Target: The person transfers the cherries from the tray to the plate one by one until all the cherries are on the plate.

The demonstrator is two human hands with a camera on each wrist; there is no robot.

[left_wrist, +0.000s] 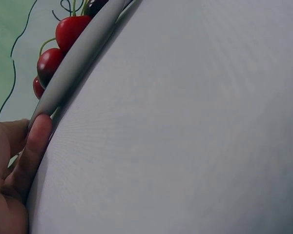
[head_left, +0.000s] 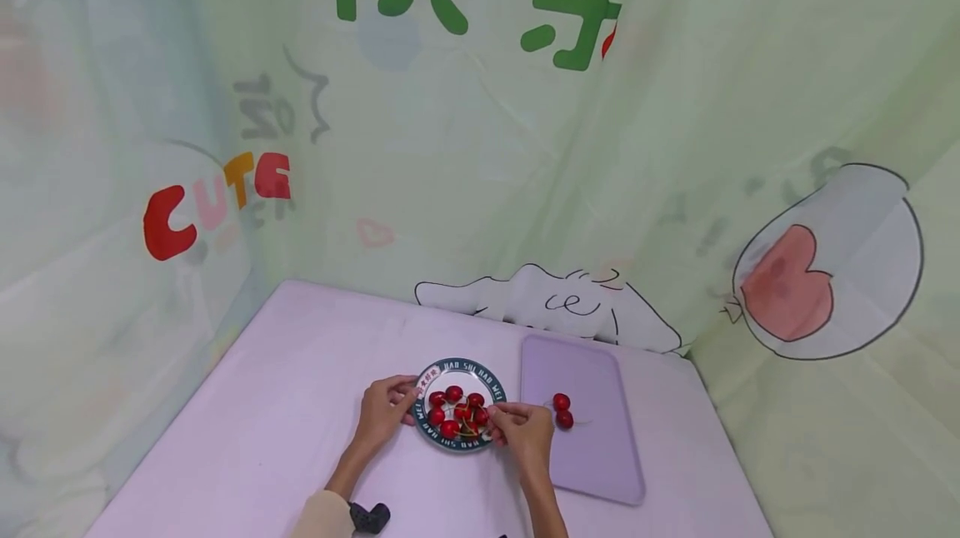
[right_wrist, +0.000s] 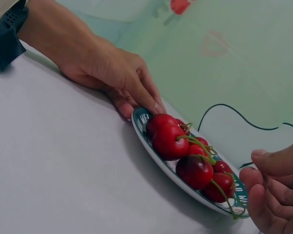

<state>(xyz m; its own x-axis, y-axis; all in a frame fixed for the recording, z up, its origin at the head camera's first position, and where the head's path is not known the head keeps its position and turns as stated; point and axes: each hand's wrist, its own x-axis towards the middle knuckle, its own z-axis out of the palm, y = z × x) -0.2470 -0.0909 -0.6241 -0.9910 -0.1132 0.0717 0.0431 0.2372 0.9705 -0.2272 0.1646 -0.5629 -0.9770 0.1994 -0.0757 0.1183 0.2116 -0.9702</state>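
A round plate [head_left: 464, 367] with a dark green lettered rim holds several red cherries [head_left: 453, 393] with green stems. My left hand [head_left: 385, 411] pinches the plate's left rim. In the left wrist view, a finger of that hand [left_wrist: 34, 146] lies against the rim close to the tabletop. At the plate's right side is my right hand [head_left: 525, 431], thumb and fingers bent near each other. The right wrist view has these fingers [right_wrist: 256, 195] beside the rim and close to the cherries [right_wrist: 194, 171]; whether they grip the rim or a stem cannot be told.
Right of the plate lies a flat purple tray [head_left: 592, 459] with two cherries [head_left: 563, 411] on its left part, close to my right hand. A pale cloth covers the table [head_left: 300, 371]. Printed curtains [head_left: 450, 146] hang behind and at the sides.
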